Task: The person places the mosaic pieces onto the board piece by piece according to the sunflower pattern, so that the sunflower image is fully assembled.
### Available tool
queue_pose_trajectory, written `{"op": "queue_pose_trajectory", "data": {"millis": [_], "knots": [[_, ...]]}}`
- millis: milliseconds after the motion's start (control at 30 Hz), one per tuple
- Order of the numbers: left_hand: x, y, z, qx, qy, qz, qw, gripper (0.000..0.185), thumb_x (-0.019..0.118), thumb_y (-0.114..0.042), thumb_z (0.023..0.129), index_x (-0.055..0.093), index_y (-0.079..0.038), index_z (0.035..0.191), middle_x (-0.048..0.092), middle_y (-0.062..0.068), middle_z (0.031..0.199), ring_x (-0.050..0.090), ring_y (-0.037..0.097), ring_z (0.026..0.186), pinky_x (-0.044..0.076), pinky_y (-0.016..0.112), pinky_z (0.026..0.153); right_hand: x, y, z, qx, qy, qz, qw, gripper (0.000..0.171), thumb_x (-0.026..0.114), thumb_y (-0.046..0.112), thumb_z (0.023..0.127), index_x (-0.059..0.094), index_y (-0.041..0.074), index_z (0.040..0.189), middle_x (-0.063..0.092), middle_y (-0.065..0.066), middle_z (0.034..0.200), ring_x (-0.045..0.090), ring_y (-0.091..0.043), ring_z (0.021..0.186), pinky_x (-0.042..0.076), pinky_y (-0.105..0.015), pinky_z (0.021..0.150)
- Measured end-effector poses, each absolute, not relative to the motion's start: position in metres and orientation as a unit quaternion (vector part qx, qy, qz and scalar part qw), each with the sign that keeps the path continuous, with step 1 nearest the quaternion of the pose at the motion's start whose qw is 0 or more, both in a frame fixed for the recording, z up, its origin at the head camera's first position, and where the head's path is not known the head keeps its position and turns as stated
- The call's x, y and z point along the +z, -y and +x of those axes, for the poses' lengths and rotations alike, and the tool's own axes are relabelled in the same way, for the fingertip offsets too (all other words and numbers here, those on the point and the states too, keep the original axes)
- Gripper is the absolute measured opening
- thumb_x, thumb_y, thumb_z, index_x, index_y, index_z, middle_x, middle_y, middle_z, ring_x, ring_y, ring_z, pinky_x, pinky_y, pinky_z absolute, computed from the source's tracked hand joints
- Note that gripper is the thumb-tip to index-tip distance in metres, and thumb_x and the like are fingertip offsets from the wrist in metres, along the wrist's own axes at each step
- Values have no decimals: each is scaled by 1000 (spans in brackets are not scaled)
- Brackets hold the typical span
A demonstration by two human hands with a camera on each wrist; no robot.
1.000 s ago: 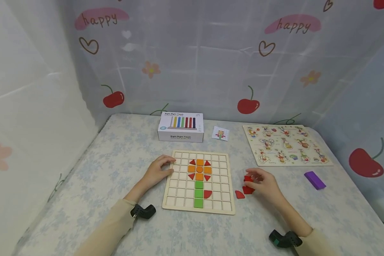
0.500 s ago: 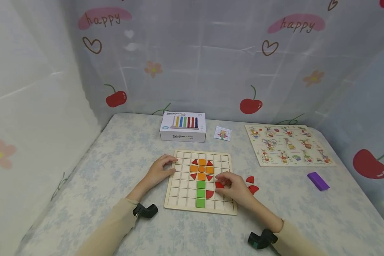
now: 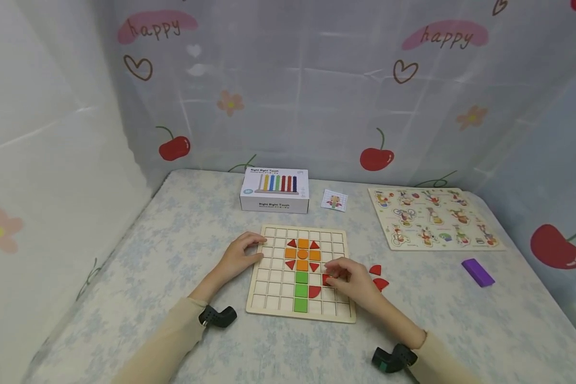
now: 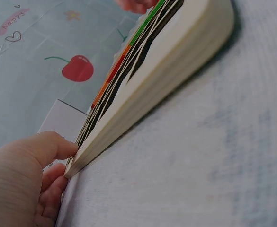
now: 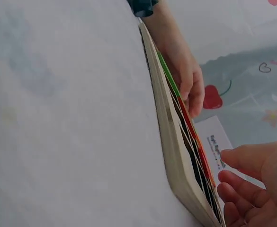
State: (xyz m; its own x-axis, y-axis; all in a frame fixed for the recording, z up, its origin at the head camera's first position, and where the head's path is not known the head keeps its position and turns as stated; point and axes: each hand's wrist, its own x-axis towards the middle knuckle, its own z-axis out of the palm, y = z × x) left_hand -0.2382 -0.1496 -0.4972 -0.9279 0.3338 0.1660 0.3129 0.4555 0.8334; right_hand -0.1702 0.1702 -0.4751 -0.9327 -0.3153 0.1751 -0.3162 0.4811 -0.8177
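Observation:
A wooden grid board (image 3: 269, 300) lies on the table, carrying a flower made of orange squares (image 3: 303, 254), red triangles and green squares (image 3: 300, 291). My left hand (image 3: 249, 250) grips the board's far-left corner; in the left wrist view its thumb (image 4: 43, 146) sits against the board's edge (image 4: 166, 85). Over the right side of the board, my right hand (image 3: 331, 277) pinches a small red piece (image 3: 325, 280) just above a cell. In the right wrist view the fingers (image 5: 252, 179) hover beside the board (image 5: 176, 161).
Two loose red pieces (image 3: 378, 277) lie right of the board. A purple block (image 3: 478, 272) sits further right. At the back are a white toy box (image 3: 274, 191), a small card (image 3: 334, 200) and an animal peg puzzle (image 3: 434, 217). Curtains enclose the table.
My right hand picked a red piece from the pile on the table and moved left onto the board, then lowered slightly. My left hand stayed on the board.

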Motion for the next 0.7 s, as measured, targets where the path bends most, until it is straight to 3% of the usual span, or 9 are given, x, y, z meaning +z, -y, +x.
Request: {"op": "queue_pose_trajectory", "data": {"millis": [267,500,700], "knots": [[-497,150,-237,487,-854,184,15,33,66,-13,89,64,-12,121,58,4,126,53,22,122,42,42,107,-467,-205,-177,426,892,136,70,28,71,2,82,66,2,110,69,-10,96,58,-10,82,51,-21,71],[-497,149,-236,486,-853,191,12,33,66,-13,88,64,-10,121,58,5,127,53,24,122,43,43,107,-467,-248,-169,393,916,63,53,35,72,3,82,63,0,115,68,-16,105,60,-27,94,51,-23,75],[-494,149,-236,490,-851,191,15,33,66,-13,89,63,-10,122,56,5,129,52,24,123,42,44,107,-473,-267,-171,383,920,66,45,37,72,8,83,62,1,117,68,-14,105,61,-23,94,50,-21,77]]}}
